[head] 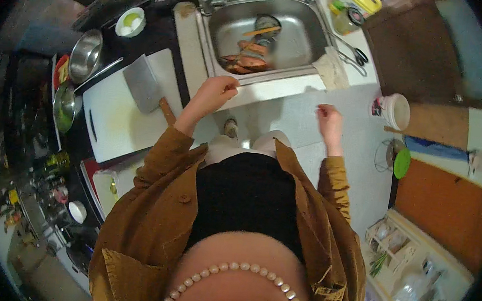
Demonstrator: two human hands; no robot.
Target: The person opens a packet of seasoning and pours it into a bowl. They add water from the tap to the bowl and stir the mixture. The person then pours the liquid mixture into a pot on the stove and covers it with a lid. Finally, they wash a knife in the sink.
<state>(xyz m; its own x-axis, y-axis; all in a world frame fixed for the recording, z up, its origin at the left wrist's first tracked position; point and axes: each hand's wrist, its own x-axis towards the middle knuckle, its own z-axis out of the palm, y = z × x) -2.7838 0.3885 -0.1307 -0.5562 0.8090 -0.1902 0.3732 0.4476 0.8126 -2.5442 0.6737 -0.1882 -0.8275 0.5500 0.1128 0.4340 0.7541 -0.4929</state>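
My left hand (216, 94) hovers by the front left corner of the steel sink (293, 39), fingers curled, with nothing visible in it. My right hand (329, 117) hangs over the floor to the right, fingers bent and blurred; no held thing shows. In the sink lie orange-brown food pieces (251, 61), an orange-handled tool (262, 31) and a dark round thing that I cannot make out. A cleaver (142, 84) with a wooden handle rests on the white cutting board (114, 126), left of my left hand. A pale cloth (333, 69) drapes over the sink's right front corner.
Scissors (360, 57), a glass jar (347, 21) and a yellow jug (366, 1) stand or lie right of the sink. Left are a white bowl (130, 22) and steel bowls (85, 57). A white bucket (395, 112) and an orange-brown surface (446, 211) are at the right.
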